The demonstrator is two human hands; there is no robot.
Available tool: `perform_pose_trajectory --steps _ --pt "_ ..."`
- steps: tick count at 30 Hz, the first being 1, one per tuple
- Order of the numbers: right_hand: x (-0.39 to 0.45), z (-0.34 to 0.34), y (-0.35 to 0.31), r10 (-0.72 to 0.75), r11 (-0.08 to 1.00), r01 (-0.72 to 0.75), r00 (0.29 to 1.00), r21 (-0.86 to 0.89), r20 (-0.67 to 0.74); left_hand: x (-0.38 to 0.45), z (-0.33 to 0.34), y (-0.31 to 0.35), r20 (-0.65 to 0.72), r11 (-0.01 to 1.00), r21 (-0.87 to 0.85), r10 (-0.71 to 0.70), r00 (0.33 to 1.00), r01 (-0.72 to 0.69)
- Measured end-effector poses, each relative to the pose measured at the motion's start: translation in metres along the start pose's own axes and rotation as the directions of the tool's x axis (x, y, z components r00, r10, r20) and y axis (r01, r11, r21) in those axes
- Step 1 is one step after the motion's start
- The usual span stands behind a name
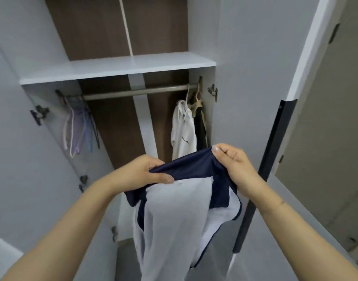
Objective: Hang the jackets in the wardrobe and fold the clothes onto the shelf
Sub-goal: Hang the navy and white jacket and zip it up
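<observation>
A person stands before an open wardrobe (133,110), holding up a navy-and-white garment (180,209) in both hands. The left hand (141,173) pinches the navy top edge at its left end, thumb pressed over the fabric and fingers curled beneath. The right hand (232,165) grips the same edge at its right end, the thumb laid on top and the fingers folded round the cloth. The dark band stretches between the two hands, and the pale body of the garment hangs down from it in loose folds, in front of the wardrobe's lower part and clear of the shelf.

Above, a white shelf (117,67) spans the wardrobe. Just under it runs a metal hanging rail (137,91). At the rail's right end a white jacket (183,130) hangs on a hanger, with a darker garment (200,126) close beside it against the side panel; its kind cannot be told. At the rail's left end a bunch of bare hangers (78,126) in pale pink, lilac and blue hangs together, seen blurred. The wardrobe's back panel (113,27) is brown wood with a pale vertical strip. The right door (255,57) stands open, its dark edge handle (265,169) just behind the right forearm, and metal hinges (213,92) show on the inner frame.
</observation>
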State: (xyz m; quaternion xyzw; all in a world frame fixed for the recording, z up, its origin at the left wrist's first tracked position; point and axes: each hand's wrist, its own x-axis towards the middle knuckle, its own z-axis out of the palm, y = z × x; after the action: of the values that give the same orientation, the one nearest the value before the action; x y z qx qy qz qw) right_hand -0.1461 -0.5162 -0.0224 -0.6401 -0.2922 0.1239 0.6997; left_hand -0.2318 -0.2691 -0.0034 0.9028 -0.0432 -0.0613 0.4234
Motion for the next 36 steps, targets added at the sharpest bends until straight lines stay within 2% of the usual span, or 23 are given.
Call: perform_pose_trajectory --steps 2,6,8,10,13,15,17,19,20,23,26,29,32,36 --pt "0.013 0.006 -0.011 0.024 0.991 -0.027 0.999 0.128 0.025 -0.012 -0.008 -0.011 -0.040 0.998 -0.041 -0.046 0.998 0.045" --pt "0.051 0.005 -0.034 0.106 0.890 -0.062 0.992 0.451 -0.072 -0.035 -0.022 -0.045 0.054 0.975 -0.019 -0.219 0.974 0.220" --pt "0.076 0.007 -0.046 0.132 0.864 -0.063 0.986 0.499 -0.103 -0.040 -0.028 -0.062 -0.109 0.962 0.012 -0.268 0.957 0.271" --pt "0.101 0.011 -0.053 0.145 0.888 -0.084 0.984 0.452 -0.102 -0.041 -0.044 -0.070 -0.333 0.962 0.018 -0.252 0.909 0.273" --pt "0.139 0.017 -0.059 0.123 0.920 -0.088 0.990 0.382 -0.069 -0.039 -0.090 -0.069 -0.548 0.971 -0.161 -0.237 0.803 0.177" --pt "0.164 0.021 -0.064 0.065 0.944 -0.043 0.996 0.327 -0.055 -0.037 -0.126 -0.059 -0.583 0.940 -0.340 -0.217 0.783 0.008" --pt "0.188 0.027 -0.069 -0.010 0.977 0.031 0.995 0.213 -0.100 -0.035 -0.164 -0.052 -0.548 0.847 -0.503 -0.158 0.821 -0.172" --pt "0.212 0.032 -0.076 -0.148 0.987 0.155 0.976 0.033 -0.158 -0.031 -0.203 -0.051 -0.480 0.782 -0.568 -0.063 0.875 -0.256" --pt "0.223 0.034 -0.082 -0.239 0.970 0.230 0.958 -0.073 -0.156 -0.025 -0.221 -0.050 -0.467 0.781 -0.562 -0.028 0.884 -0.272" --pt "0.247 0.036 -0.109 -0.422 0.855 0.405 0.906 -0.323 0.019 0.001 -0.265 -0.040 -0.475 0.840 -0.465 0.030 0.880 -0.280" --pt "0.274 0.044 -0.134 -0.437 0.723 0.466 0.880 -0.510 0.185 0.036 -0.302 -0.031 -0.563 0.864 -0.404 0.025 0.826 -0.301" --pt "0.321 0.050 -0.151 -0.490 0.521 0.478 0.846 -0.707 0.210 0.072 -0.338 -0.025 -0.662 0.874 -0.349 0.024 0.749 -0.337" --pt "0.381 0.042 -0.170 -0.600 0.367 0.478 0.777 -0.798 0.190 0.110 -0.375 -0.018 -0.762 0.900 -0.216 0.087 0.642 -0.379" --pt "0.463 0.028 -0.204 -0.756 0.172 0.488 0.622 -0.856 0.203 0.155 -0.442 0.005 -0.832 0.900 0.124 0.324 0.451 -0.418"
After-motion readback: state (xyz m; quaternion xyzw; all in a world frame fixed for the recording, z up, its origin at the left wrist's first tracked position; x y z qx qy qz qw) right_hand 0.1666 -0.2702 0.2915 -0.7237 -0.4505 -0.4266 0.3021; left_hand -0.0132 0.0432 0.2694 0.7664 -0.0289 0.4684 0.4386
